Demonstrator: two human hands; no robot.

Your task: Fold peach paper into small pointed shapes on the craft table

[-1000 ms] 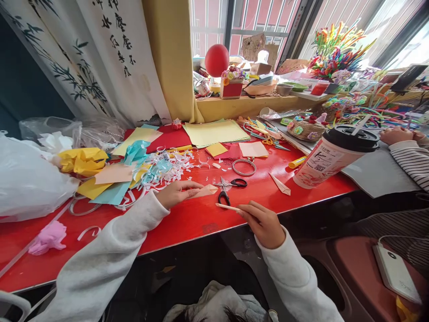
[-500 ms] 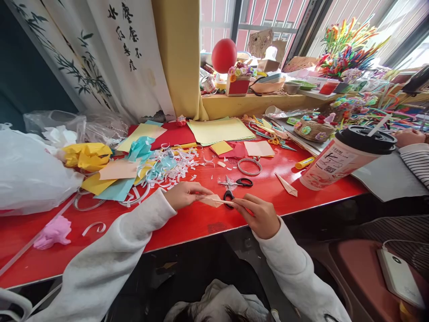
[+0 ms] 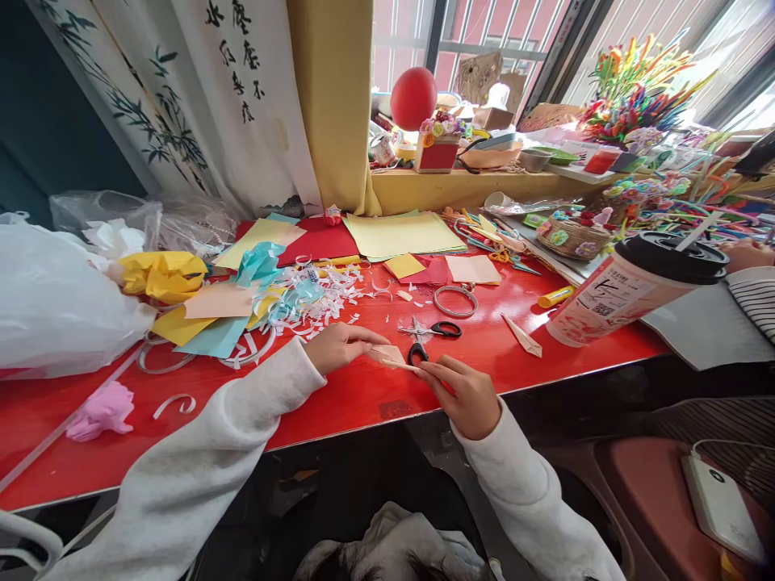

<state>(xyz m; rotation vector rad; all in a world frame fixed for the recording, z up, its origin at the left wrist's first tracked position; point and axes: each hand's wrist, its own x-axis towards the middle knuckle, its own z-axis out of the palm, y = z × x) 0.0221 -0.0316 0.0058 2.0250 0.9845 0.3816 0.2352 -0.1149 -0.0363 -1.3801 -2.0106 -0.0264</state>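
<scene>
Daylight fell through a barred window [image 3: 484,36] well behind the scissors [image 3: 433,329]; in the head view, many small things on the sill below it ran together, back and to the right of the scissors, too crowded to tell apart; to the left of the scissors, the left hand [image 3: 337,347] pinched a folded peach paper [image 3: 391,353] between thumb and fingers, which covered its left end; just in front of the scissors, the right hand [image 3: 463,391] gripped a narrow folded strip [image 3: 404,365], seen nearly edge-on, its right end hidden in the fingertips; the two overlapped in sight, and whether they were joined could not be told. Far to the right of the scissors, another person's striped sleeve [image 3: 756,292] was cut off by the edge, as was a white plastic bag [image 3: 66,298] far to the left. Glossy and red, the table [image 3: 357,407] spread beneath the scissors; just behind them lay a metal bangle [image 3: 455,313], to their right a third folded piece [image 3: 524,336] and a lidded cup [image 3: 596,294], and back left a heap of paper shreds [image 3: 330,294]; beyond those hung a yellow curtain [image 3: 333,97].
</scene>
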